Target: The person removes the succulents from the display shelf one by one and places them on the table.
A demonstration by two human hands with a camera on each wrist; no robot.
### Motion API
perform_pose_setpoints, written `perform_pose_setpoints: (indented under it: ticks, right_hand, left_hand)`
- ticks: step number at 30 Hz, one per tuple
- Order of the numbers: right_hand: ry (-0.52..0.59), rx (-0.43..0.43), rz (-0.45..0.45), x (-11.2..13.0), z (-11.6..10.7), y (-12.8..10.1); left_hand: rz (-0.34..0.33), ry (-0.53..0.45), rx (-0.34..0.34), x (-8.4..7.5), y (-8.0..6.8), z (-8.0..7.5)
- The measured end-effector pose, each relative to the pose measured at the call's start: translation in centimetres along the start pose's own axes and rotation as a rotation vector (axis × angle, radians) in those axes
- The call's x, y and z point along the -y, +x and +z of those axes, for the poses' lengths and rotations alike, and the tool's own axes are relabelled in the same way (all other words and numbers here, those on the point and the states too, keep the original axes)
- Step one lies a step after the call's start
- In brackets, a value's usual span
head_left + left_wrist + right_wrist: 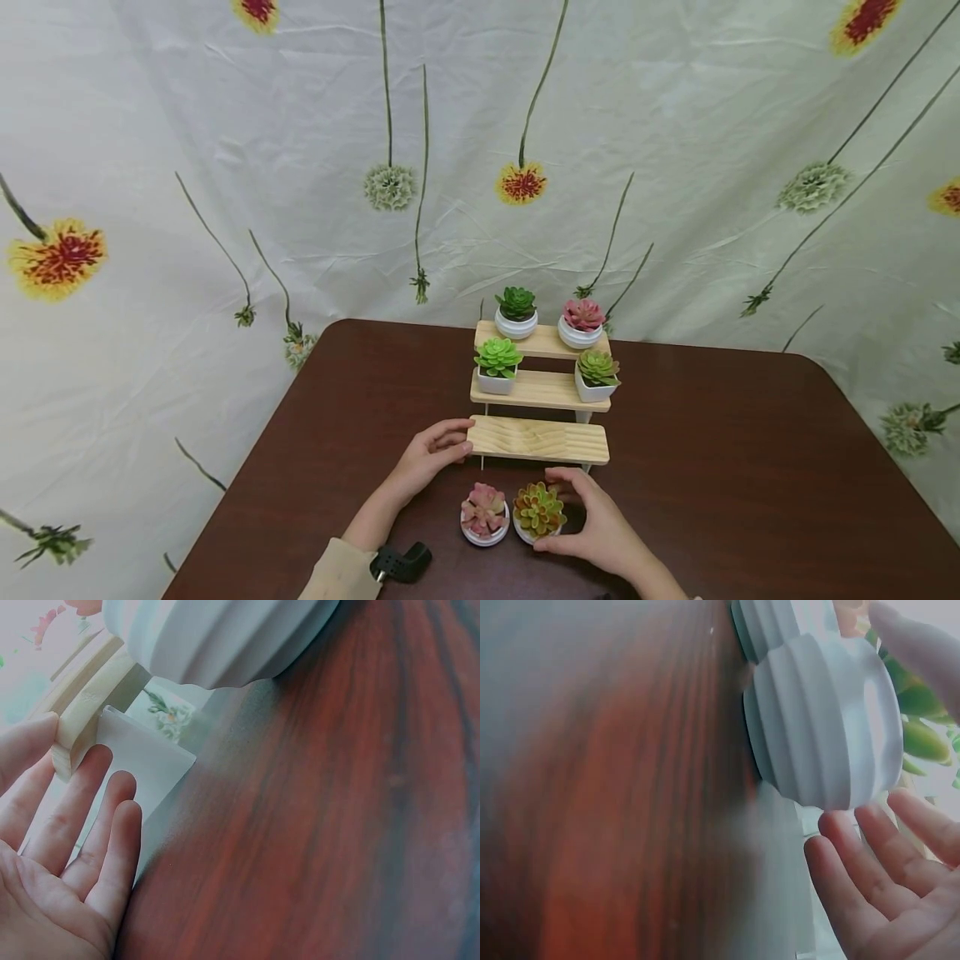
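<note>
A 3-tier wooden stand [540,392] sits on the dark brown worktop [750,467], toward its far edge and roughly midway between the left and right edges. 6 small potted succulents are in view.

On the top shelf stand 2 round white pots: a dark green succulent [516,310] on the left and a pink succulent [582,322] on the right. On the middle shelf stand 2 square white pots: a bright green succulent [497,365] on the left and an olive-green succulent [596,375] on the right. The bottom shelf [537,440] carries no pot.

2 more pots stand on the worktop just in front of the stand, close together toward the near edge: a pink-and-green succulent [484,514] on the left and a yellow-red succulent [538,512] on the right, both in ribbed round white pots.

The left hand [431,457] rests at the left end of the bottom shelf, fingers nearly straight and touching the wood; its grip is spread, not closed around anything. The right hand [592,521] cups the yellow-red succulent's pot from the right, thumb behind and fingers in front. The right wrist view shows the fingers [870,870] gently curved right at the pot's ribbed wall; I cannot tell whether they actually press it.
</note>
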State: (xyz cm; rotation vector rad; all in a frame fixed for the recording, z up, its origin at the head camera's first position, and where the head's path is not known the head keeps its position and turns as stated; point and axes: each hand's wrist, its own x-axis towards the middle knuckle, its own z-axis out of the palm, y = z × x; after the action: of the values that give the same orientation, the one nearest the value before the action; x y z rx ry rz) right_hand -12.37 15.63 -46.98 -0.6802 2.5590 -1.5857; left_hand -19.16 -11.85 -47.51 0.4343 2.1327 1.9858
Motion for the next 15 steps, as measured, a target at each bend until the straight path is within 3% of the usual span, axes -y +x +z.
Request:
perform_pose_setpoints:
  ticks: [4, 8, 15]
  right_hand:
    - [0.010, 0.024, -0.016, 0.7, -0.4, 0.1]
    - [0.002, 0.021, -0.070, -0.6, -0.4, 0.2]
    - [0.004, -0.067, -0.134, -2.0, -0.9, 0.8]
  left_hand:
    - [0.004, 0.001, 0.000, 0.0, 0.0, 0.0]
    - [0.004, 0.002, -0.003, 0.0, 0.1, 0.1]
    - [-0.003, 0.003, -0.006, 0.0, 0.1, 0.1]
